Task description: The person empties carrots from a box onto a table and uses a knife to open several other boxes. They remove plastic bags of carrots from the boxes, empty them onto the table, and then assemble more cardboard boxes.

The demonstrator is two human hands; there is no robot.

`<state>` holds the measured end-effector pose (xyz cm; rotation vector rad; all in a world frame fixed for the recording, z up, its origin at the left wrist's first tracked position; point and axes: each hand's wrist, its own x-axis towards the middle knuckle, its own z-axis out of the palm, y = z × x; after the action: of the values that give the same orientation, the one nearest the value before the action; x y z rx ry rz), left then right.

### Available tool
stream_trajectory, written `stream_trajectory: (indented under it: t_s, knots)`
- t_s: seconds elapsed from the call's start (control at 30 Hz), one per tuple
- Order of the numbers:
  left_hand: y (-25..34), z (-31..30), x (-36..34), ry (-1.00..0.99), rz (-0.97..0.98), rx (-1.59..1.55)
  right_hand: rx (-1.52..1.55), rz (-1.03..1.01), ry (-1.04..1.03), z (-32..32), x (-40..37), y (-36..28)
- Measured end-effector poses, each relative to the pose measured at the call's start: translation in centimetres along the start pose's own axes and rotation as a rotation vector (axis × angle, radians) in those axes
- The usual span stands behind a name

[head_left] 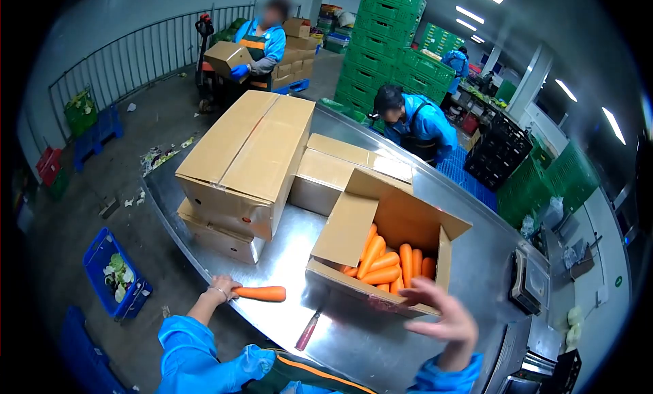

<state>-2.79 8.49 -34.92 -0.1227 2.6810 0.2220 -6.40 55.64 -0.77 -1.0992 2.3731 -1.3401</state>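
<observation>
My left hand is closed round the narrow end of a carrot, held low over the metal table. Fingers apart and empty, my right hand is raised near the front right edge of an open cardboard box. Several carrots lie inside that box. Between my hands, a knife with a dark red handle rests on the metal.
Closed cartons are stacked at the table's back left, with another carton beside them. A scale stands right. A blue bin is on the floor left. Two people are beyond the table; one carries a box.
</observation>
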Motion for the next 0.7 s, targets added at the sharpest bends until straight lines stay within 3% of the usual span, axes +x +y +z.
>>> stream_trajectory:
  t_s: [0.07,0.1,0.13,0.2,0.23,0.27,0.3,0.33,0.37,0.4,0.47,0.5,0.57,0.63,0.67,0.7]
  knots:
    - [0.3,-1.7,-0.4,-0.067,-0.008,-0.004,0.545,-0.014,0.657,-5.7,-1.4,2.4]
    - [0.8,-2.5,-0.7,-0.099,-0.019,-0.013,0.618,-0.055,0.965,-11.9,-4.5,8.2]
    - [1.3,-2.9,-1.0,-0.13,-0.03,-0.025,0.578,-0.099,1.534,-12.2,-3.4,6.4]
    - [2.4,-2.1,-1.4,0.141,0.047,-0.123,0.267,0.09,2.013,-13.1,-11.4,14.2]
    - [2.9,-2.0,-1.4,0.285,0.084,-0.168,0.149,-0.024,1.693,-10.9,-14.7,18.0]
    - [4.0,-2.4,-1.4,0.385,0.16,-0.379,0.226,0.101,1.697,-6.7,-11.7,16.3]
    - [5.8,-3.2,-1.6,0.484,0.245,-0.624,0.144,0.444,1.391,-5.0,-15.2,20.4]
    - [8.5,-5.1,-2.3,0.542,0.27,-0.797,0.145,0.575,1.379,-1.4,-13.5,19.0]
    - [10.9,-6.7,-2.5,0.63,0.333,-0.926,0.501,0.476,1.333,0.2,-14.9,21.0]
    - [13.1,-8.2,-2.5,0.701,0.391,-0.969,0.767,0.35,1.431,1.4,-14.1,20.0]
    - [17.6,-12.9,-3.2,0.76,0.546,-1.017,0.758,0.32,1.431,2.7,-13.3,17.5]
    - [19.5,-15.3,-3.3,0.686,0.654,-1.121,0.731,0.345,1.383,2.9,-13.9,17.9]
    - [22.6,-19.8,-3.7,0.556,0.839,-0.978,0.678,0.395,1.286,3.2,-15.5,19.1]
    - [24.5,-22.2,-1.5,0.248,1.077,-0.826,0.136,0.577,1.041,1.2,-15.7,18.0]
    - [25.2,-23.4,-1.1,-0.089,1.027,-0.841,-0.135,0.652,0.897,-0.2,-15.5,16.9]
    - [25.9,-24.3,-0.6,-0.183,1.067,-0.667,-0.439,0.528,0.839,-1.4,-12.9,13.7]
